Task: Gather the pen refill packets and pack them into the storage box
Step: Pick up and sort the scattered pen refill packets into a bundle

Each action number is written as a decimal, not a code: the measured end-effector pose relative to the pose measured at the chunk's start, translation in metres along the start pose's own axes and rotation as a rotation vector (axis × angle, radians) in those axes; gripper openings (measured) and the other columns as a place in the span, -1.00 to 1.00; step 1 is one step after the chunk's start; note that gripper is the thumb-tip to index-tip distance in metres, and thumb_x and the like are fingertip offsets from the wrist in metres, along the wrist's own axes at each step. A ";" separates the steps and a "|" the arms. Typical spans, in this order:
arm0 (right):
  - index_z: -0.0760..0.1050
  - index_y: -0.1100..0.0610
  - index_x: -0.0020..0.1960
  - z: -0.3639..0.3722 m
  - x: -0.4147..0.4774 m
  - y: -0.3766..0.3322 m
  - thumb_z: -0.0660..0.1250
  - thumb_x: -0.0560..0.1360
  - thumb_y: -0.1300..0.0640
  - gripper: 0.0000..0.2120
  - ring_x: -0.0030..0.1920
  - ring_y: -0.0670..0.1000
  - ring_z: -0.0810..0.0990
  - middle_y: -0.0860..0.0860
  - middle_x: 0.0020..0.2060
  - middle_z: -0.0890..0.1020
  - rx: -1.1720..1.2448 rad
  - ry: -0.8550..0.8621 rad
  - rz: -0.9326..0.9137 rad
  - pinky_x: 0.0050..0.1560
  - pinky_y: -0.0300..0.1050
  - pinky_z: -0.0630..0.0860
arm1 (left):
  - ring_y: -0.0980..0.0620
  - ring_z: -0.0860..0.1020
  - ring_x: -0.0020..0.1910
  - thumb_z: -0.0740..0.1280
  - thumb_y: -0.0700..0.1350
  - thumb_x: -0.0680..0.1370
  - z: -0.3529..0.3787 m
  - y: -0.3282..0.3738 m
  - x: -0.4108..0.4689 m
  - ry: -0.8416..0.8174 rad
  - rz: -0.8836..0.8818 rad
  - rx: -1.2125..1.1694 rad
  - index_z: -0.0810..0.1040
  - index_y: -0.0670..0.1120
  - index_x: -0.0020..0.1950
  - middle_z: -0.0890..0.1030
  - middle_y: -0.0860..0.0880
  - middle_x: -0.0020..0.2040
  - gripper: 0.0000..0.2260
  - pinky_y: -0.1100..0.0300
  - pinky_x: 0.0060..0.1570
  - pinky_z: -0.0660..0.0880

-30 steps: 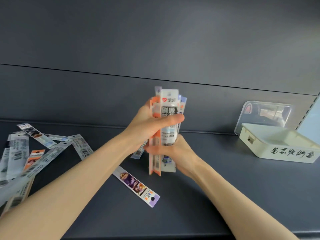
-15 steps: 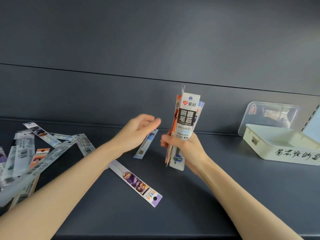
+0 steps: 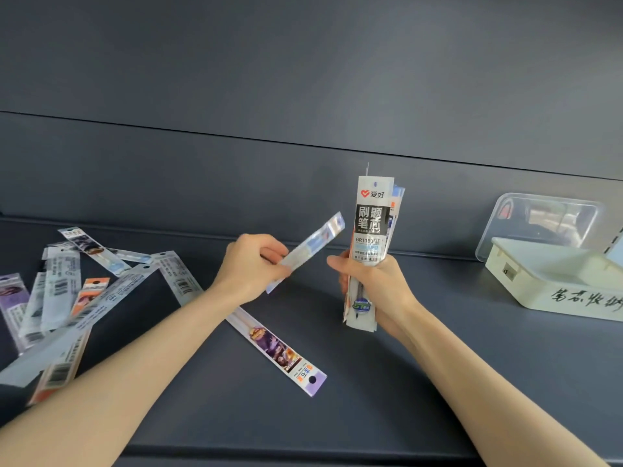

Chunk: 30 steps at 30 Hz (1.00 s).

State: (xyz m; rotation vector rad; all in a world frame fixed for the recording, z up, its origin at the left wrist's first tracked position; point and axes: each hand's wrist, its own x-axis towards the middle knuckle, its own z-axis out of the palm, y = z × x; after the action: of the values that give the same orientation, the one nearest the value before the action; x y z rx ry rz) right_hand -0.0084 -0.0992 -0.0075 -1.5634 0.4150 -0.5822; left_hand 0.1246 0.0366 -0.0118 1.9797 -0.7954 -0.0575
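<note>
Head view: loose packets (image 3: 60, 291) litter grey shelf (image 3: 472, 372) under grey wall (image 3: 303, 79)

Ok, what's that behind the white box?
A clear plastic lid leans on the dark wall behind the storage box. The box hides the lid's bottom edge, so where it rests cannot be seen.

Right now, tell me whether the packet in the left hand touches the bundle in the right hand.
Apart. The head view shows a strip of dark shelf wall between the packet and the bundle.
</note>
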 end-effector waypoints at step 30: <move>0.49 0.13 -0.23 -0.008 -0.003 -0.007 0.38 0.47 0.26 -0.87 -0.37 0.02 0.48 0.03 -0.38 0.53 0.241 -0.059 -0.080 -0.31 -0.07 0.50 | 0.20 0.61 -0.24 0.42 -0.26 0.47 -0.025 0.014 -0.003 -0.059 0.126 -0.372 0.64 0.03 -0.16 0.69 0.11 -0.26 -0.83 0.34 -0.14 0.53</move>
State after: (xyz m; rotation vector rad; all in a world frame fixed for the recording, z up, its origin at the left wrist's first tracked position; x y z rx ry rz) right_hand -0.0165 -0.1033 -0.0003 -1.3672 0.2285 -0.6223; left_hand 0.1237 0.0533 0.0119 1.5807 -0.8776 -0.1777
